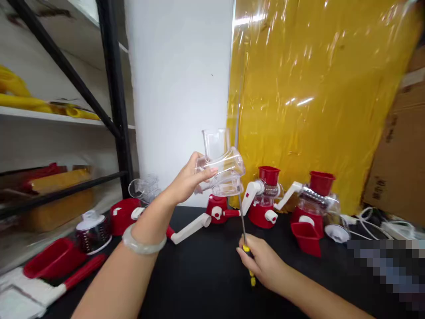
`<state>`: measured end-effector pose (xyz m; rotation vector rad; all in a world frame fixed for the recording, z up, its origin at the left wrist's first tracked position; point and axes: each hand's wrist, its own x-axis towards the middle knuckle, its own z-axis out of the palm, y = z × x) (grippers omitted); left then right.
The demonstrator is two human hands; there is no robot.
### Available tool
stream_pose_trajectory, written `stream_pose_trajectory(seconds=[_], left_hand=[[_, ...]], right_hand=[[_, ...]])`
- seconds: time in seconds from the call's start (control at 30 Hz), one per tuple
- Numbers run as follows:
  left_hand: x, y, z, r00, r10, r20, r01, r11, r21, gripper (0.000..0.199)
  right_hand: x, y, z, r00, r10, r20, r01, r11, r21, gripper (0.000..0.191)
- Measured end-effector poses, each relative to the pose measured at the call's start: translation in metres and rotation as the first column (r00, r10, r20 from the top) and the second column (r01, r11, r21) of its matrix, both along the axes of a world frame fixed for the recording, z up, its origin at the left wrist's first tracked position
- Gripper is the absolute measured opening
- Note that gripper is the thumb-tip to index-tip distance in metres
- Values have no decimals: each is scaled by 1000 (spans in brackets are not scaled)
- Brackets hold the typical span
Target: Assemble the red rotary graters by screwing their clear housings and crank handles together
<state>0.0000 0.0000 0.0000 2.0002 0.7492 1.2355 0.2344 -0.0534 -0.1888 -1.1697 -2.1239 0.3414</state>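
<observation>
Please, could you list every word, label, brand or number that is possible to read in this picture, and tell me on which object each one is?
No text can be read with certainty.
Cardboard box at the right: dark printed marks, upper and lower, too blurred to read.
Red base at the left: a small white patch, too small to tell if it bears text.
Screwdriver: no lettering can be made out.

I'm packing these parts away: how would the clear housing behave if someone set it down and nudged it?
The clear housing looks like thin, rigid plastic, so it would probably slide rather than flex. Its curved, flaring barrel could make it rock or roll if laid sideways. The tall chute on top may make it tip.
</observation>
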Motion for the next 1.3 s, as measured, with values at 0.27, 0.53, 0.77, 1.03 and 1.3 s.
stream_pose_trajectory(seconds=[0.27,0.53,0.77,1.03,1.3], left_hand=[[1,-4,5,1000,-18,-5,18,1000,16,53],[0,-3,4,1000,8,-16,-8,1000,28,54],[-2,-4,5,1000,11,-13,-11,999,30,55],[-1,-4,6,1000,0,-12,0,999,36,53],[-3,-3,5,1000,4,-10,-3,999,44,51]], right_hand=[[-2,-3,4,995,49,-89,-48,999,12,24],[14,-4,31,961,177,-215,-233,933,-273,29],[28,-5,42,976,202,-86,-219,870,-442,33],[19,5,18,939,202,-277,-325,782,-532,34],[21,2,28,938,220,-267,-330,800,-501,31]])
